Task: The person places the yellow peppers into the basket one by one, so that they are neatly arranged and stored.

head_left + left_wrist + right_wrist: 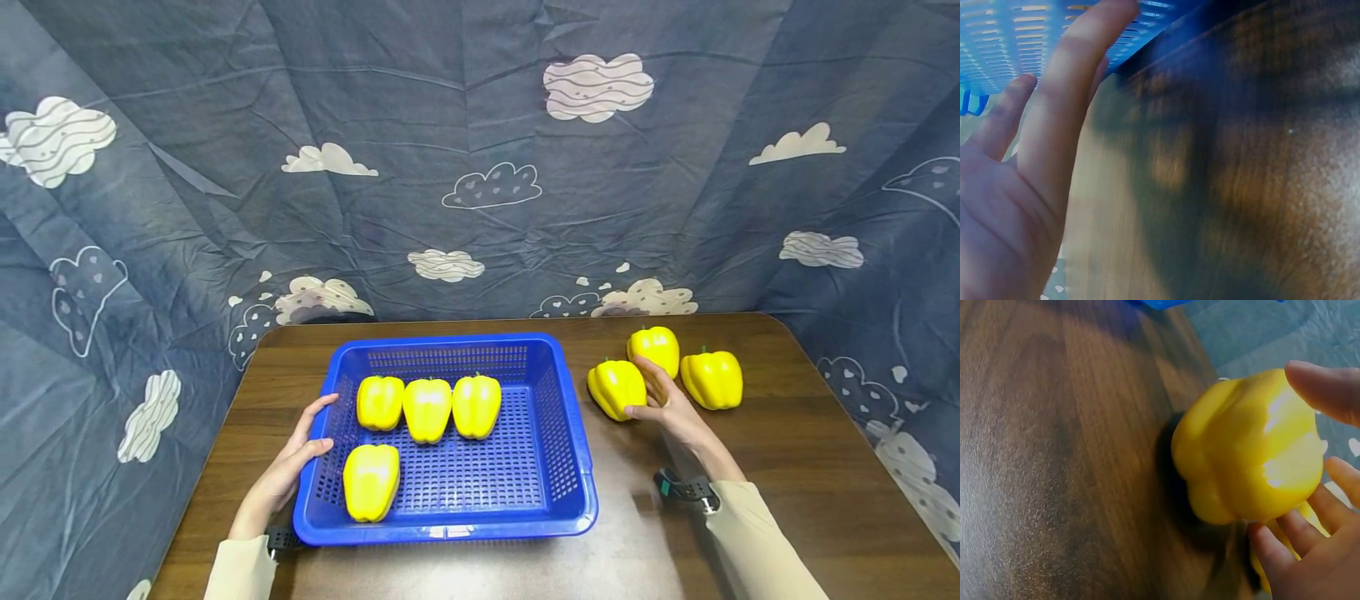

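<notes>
In the head view, my right hand [670, 408] is at the leftmost of three yellow bell peppers on the right of the table, thumb on its near side and fingers on its far side. That yellow bell pepper [1247, 450] sits between thumb and fingertips in the right wrist view, on or just above the table. With fairly straight fingers, my left hand [288, 462] touches the left rim of a blue plastic basket [577, 467]. Inside the basket lie several yellow bell peppers: a back row with a pepper [427, 410] in its middle, and a pepper [371, 483] at front left.
Two more yellow bell peppers stand close beside my right hand: a rear pepper [654, 348] and a right pepper [712, 379]. The brown wooden table [817, 483] ends at the back against a dark blue cloth [465, 108] with white clouds.
</notes>
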Motion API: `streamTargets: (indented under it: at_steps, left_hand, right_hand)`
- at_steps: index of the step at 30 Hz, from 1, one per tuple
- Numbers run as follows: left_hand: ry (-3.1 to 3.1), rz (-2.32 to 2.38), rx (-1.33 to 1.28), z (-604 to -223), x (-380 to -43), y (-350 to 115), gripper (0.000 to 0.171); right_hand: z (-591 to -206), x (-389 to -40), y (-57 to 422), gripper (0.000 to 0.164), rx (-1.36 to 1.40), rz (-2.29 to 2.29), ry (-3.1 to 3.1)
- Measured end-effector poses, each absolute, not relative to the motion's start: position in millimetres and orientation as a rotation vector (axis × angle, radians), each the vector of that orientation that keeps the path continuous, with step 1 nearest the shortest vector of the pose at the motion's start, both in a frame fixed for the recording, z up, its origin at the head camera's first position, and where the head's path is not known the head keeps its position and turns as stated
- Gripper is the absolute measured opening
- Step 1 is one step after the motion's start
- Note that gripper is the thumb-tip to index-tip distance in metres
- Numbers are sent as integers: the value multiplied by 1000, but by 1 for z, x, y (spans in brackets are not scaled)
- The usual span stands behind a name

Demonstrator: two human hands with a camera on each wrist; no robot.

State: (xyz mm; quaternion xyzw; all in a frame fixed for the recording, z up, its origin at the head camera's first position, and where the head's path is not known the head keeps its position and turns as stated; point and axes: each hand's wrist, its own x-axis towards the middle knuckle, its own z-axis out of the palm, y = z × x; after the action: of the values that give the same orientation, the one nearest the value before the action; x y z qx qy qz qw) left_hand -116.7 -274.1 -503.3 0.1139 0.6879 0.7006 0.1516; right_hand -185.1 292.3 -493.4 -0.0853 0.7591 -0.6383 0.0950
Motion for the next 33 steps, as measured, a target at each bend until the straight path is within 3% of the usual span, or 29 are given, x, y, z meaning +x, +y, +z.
streamTargets:
  at_steps: [15,33]
  left_hand:
    - [1989,1999,319,-504,-117,-274,59]
    - [1935,2034,350,-503,-117,-274,59]
  right_hand:
    - [-508,-186,301,99,-205,-1808,2216]
    - [-513,-186,296,96,-179,-1676,2402]
